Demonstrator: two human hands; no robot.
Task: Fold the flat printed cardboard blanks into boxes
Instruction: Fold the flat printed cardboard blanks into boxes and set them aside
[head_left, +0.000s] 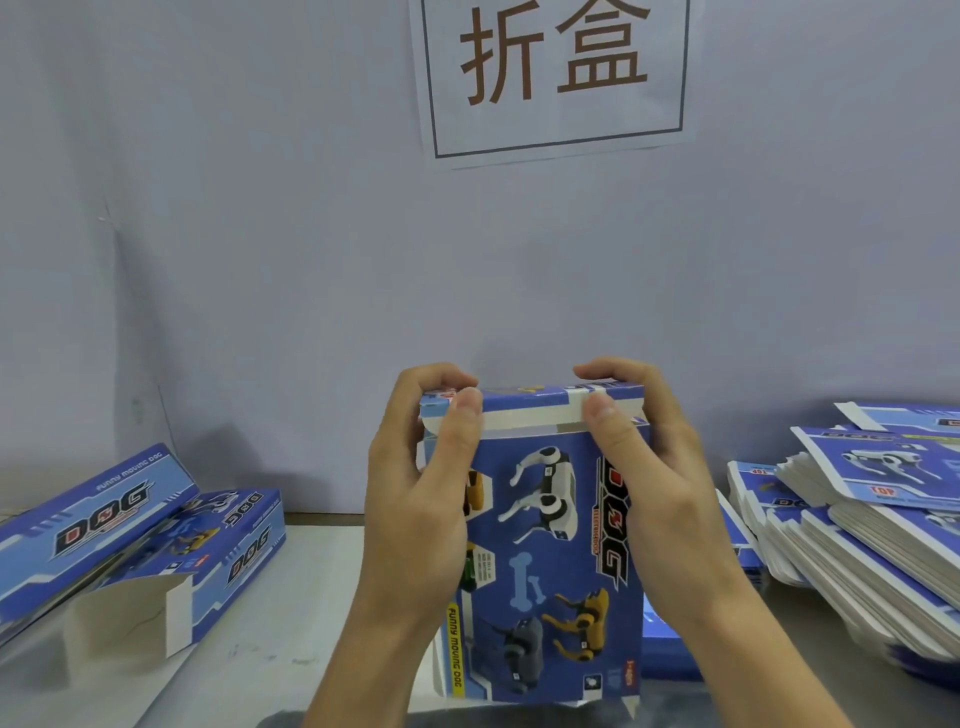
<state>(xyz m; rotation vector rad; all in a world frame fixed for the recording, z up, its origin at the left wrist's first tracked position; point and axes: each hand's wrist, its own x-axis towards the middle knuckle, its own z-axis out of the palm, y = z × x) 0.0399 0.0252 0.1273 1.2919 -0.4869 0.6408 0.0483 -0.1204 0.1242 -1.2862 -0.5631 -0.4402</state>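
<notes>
We hold the blue printed box (540, 545) upright at centre over the tabletop (311, 597), left hand (415, 467) and right hand (644, 467) curled round its top flap, thumbs pressing. Folded boxes (130, 535) lie left; a stack of flat blanks (857, 519) crowds the right.

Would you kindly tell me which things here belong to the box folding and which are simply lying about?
Job:
blue printed cardboard box, held by left hand and right hand
stack of flat blue blanks
folded blue boxes

Lying about:
white paper wall sign
</notes>
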